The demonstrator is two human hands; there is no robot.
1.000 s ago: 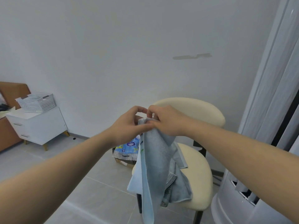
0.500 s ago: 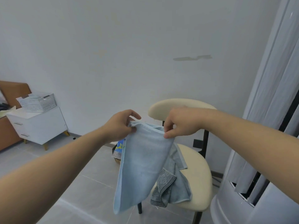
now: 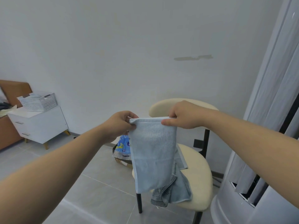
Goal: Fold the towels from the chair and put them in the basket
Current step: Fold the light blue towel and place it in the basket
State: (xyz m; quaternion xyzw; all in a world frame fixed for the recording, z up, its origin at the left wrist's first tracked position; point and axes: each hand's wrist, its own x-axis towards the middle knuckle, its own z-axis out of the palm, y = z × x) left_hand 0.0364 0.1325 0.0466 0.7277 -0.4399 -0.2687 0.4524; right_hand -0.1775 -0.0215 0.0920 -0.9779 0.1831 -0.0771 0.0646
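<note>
A light blue towel hangs flat in the air in front of the cream chair. My left hand pinches its top left corner and my right hand pinches its top right corner, so the top edge is stretched level between them. On the chair seat lie a grey-blue towel and a dark striped towel, partly hidden behind the hanging one. The white perforated basket stands on a white nightstand far to the left.
A colourful blue package in a box lies on the grey tile floor behind the towel. A tall white appliance and grey curtains fill the right side. A brown headboard is at the far left.
My hands were together at the towel's top a second ago. They have moved apart sideways, spreading the towel from a narrow bunch into a flat hanging rectangle.
</note>
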